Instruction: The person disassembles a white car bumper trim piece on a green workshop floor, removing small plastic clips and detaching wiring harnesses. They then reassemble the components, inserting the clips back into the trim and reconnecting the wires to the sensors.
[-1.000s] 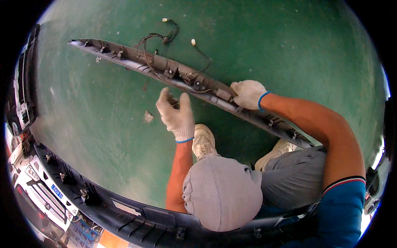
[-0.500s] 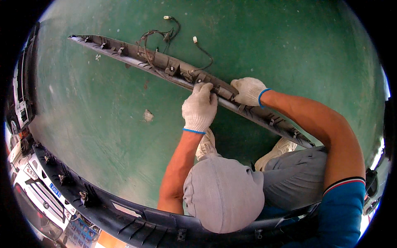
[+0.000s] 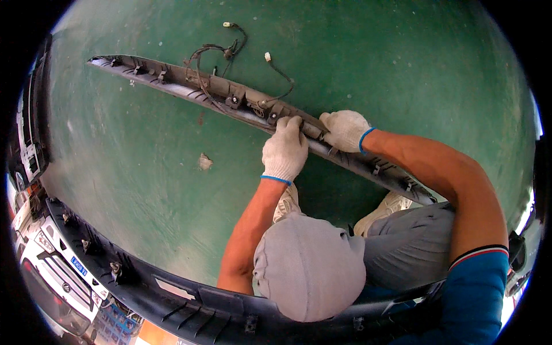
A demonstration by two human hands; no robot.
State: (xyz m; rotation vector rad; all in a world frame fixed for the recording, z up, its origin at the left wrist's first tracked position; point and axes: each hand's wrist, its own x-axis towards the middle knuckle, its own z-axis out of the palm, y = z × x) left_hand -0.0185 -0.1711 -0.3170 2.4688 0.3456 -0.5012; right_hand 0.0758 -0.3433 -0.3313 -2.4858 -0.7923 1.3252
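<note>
A long, narrow car trim panel (image 3: pixel 172 86) slants from the far left toward my right knee, its hollow side with several clips showing. My left hand (image 3: pixel 286 150), in a white knitted glove with a blue cuff, is closed on its near edge, fingertips inside the hollow beside a small dark round part (image 3: pixel 273 117). Just to the right, my right hand (image 3: pixel 347 131), gloved alike, is closed over the panel's far edge, its fingertips partly hidden. A dark wiring harness (image 3: pixel 229 53) with pale plugs trails out of the panel onto the floor.
A big black curved panel (image 3: pixel 129 275) with metal clips stretches across the near side. My bent knee (image 3: pixel 310 267) and shoes (image 3: pixel 382 213) are close to the trim. A pale scrap (image 3: pixel 204 161) lies on the green floor (image 3: pixel 132 184). A white vehicle (image 3: pixel 63 276) stands at lower left.
My left hand has slid a little to the right along the panel, uncovering more of the dark round part. The panel's far left end has shifted slightly nearer and left, its harness with it.
</note>
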